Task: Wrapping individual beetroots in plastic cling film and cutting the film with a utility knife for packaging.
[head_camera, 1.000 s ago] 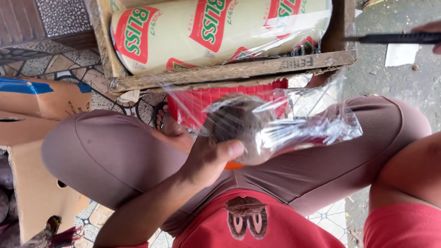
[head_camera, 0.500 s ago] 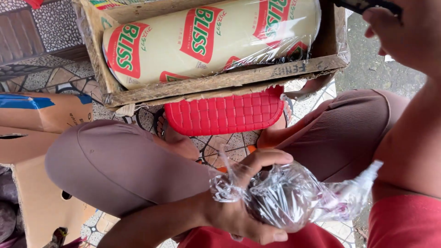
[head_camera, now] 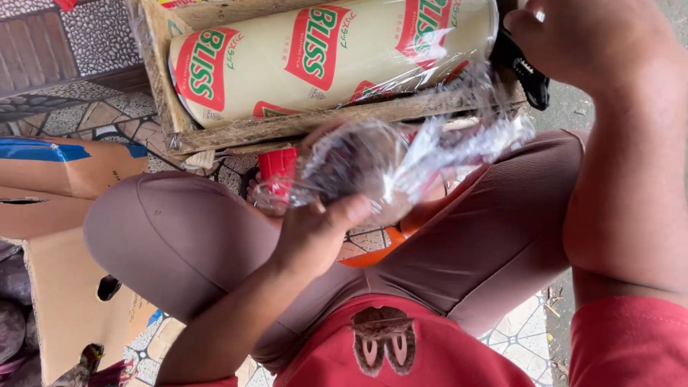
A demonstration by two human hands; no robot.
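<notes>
cream film roll [head_camera: 330,61] with red-green labels in wooden crate [head_camera: 301,127].

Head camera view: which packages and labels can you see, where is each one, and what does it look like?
Film roll: lying in the wooden crate at top; cream cylinder with red and green labels.
Cardboard boxes: at left; brown, one with a blue patch.
Wrapped bundle: in the left hand, over the lap; clear film around something dark.

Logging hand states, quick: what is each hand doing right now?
Left hand: closed around a dark round thing wrapped in clear film.
Right hand: closed on a black tool by the film roll.
</notes>
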